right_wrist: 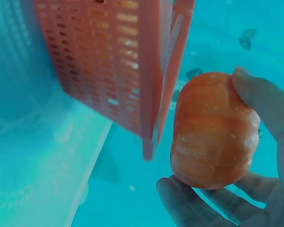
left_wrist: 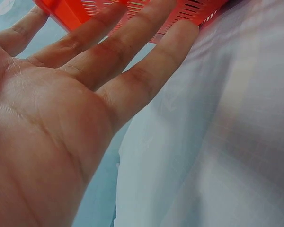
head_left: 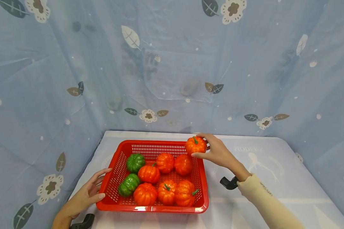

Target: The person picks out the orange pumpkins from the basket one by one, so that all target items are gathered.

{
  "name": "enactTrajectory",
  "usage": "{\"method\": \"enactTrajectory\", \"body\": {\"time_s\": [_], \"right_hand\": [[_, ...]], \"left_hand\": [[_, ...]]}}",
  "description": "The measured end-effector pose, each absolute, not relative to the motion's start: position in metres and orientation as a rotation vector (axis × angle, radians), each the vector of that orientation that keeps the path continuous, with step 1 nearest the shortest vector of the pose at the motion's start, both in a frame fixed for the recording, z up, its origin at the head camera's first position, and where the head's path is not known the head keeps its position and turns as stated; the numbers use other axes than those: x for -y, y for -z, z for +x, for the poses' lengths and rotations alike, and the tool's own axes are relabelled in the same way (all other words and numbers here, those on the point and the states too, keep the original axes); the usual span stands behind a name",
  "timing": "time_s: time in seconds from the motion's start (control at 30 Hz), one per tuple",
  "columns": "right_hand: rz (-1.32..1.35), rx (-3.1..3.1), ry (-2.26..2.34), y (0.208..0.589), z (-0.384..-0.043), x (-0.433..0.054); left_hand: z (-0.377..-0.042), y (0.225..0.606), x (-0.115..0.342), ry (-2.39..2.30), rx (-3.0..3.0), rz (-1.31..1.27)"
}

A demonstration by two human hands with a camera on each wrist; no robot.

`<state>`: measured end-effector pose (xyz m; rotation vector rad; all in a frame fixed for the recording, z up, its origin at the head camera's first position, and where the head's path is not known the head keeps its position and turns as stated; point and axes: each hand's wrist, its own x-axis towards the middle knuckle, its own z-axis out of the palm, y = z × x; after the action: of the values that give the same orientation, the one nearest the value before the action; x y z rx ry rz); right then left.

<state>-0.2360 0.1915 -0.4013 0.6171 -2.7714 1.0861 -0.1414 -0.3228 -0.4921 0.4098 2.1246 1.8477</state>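
Observation:
My right hand [head_left: 216, 152] grips a small orange pumpkin [head_left: 195, 145] with a green stem, thumb on one side and fingers on the other. The pumpkin is over the back right corner of a red plastic basket [head_left: 152, 208]. In the right wrist view, the held pumpkin [right_wrist: 213, 132] appears beside the basket's slotted wall [right_wrist: 104, 56]. My left hand [head_left: 87, 193] rests against the basket's left side, its fingers extended along the rim. The left wrist view shows the palm and straight fingers, fingertips at the basket wall [left_wrist: 194, 12].
Inside the basket lie several orange pumpkins [head_left: 149, 174] and two green ones, a rounder one [head_left: 135, 163] behind a longer one [head_left: 129, 185]. The basket stands on a pale, patterned table cover [head_left: 263, 184]. Behind it hangs a blue curtain [head_left: 172, 73] with flowers and leaves.

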Motion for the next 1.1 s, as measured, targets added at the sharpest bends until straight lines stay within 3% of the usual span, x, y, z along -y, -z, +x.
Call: {"method": "enactTrajectory", "body": {"time_s": [0.6,1.1], "right_hand": [[0.444,2.741,-1.072,0.421,-0.241,-0.24],[0.205,2.827,-1.032,0.462,-0.261,-0.28]], "left_hand": [[-0.141,0.491,0.321,-1.857,-2.155,0.421],[-0.14,0.491,0.319,-1.849,-2.217,0.405]]}}
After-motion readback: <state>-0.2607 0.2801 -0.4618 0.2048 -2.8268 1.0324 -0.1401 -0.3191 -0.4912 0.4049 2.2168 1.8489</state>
